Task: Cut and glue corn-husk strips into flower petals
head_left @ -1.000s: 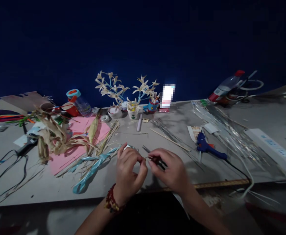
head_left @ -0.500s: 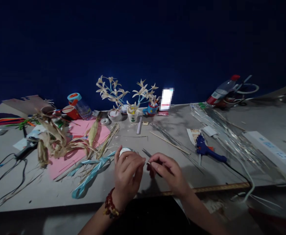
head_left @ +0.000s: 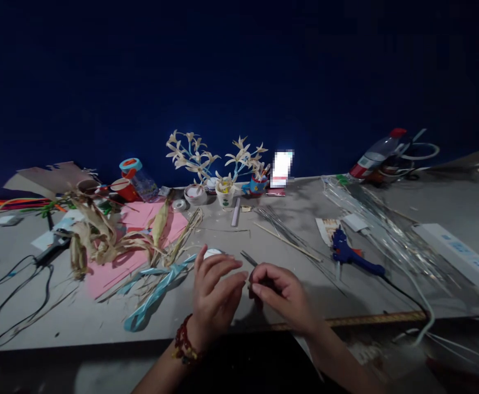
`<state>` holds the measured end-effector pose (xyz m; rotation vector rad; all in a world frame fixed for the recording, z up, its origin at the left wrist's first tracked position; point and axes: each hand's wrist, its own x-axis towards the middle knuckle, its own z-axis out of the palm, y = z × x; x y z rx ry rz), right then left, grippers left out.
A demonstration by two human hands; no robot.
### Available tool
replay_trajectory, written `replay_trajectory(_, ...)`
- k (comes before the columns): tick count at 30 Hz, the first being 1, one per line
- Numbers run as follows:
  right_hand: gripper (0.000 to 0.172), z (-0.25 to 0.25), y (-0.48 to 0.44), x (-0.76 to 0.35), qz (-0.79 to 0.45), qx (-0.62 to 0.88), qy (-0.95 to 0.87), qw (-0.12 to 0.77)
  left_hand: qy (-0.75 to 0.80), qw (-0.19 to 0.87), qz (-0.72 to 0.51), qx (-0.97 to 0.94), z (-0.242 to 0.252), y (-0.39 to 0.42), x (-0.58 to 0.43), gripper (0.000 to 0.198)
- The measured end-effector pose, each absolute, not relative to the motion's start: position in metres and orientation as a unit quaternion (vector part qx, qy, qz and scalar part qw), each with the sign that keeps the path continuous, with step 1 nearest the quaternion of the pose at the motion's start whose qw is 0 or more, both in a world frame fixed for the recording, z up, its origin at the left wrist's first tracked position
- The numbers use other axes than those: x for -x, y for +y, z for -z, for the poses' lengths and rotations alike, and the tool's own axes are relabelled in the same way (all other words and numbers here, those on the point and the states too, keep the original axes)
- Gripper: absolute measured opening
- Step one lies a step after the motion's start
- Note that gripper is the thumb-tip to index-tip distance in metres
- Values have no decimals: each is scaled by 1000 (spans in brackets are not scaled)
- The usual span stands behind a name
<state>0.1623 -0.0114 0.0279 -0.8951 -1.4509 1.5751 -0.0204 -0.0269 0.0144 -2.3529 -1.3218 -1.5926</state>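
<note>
My left hand (head_left: 217, 287), with a red bead bracelet (head_left: 185, 342) at the wrist, is open above the table's front. Its fingers are spread and bent toward my right hand (head_left: 282, 298). That one is closed in a pinch, thumb against forefinger, on a small piece too dark to make out. A pointed grey metal blade (head_left: 248, 259) juts out past the right fingers; I cannot tell whether it is held or lies behind them. A white round object (head_left: 212, 253) is partly hidden behind the left fingers. Light-blue ribbon (head_left: 153, 298) lies left of that hand.
Dried corn husks (head_left: 100, 235) lie over pink paper (head_left: 112, 273) at left. Husk flowers stand in a white cup (head_left: 225, 198) at the back. Thin wires (head_left: 284, 230) and a blue glue gun (head_left: 356, 257) lie to the right, near a power strip (head_left: 456, 249).
My left fingers have drawn apart and away from the right fingertips. My right hand keeps its pinch. The whole view has shifted slightly.
</note>
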Motion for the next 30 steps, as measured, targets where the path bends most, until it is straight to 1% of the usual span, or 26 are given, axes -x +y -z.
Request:
replay_trajectory(5, 31, -27, -13, -160, -684, 342, -519, 382, -411, 10, 520, 749, -16, -28, 17, 25)
replay_trajectory(9, 28, -24, -16, -164, -696, 338, -497, 393, -450, 0, 548, 705, -13, -20, 22, 22)
replay_trajectory(13, 27, -17, -16, -168, -675, 329, -519, 409, -470, -11, 545, 694, -14, -18, 29, 20)
replay_trajectory(18, 23, -17, -16, -168, -637, 337, -558, 410, -426, 32, 513, 744, -20, -27, 21, 29)
replay_trajectory(23, 23, -24, -17, -166, -631, 328, -567, 414, -404, 30, 525, 749, -16, -28, 12, 23)
replay_trajectory(27, 23, -21, -18, -167, -643, 322, -549, 427, -443, 43, 550, 707, -9, -19, 18, 22)
replay_trajectory(30, 21, -16, -19, -170, -625, 317, -562, 439, -482, 32, 556, 677, -8, -15, 26, 19)
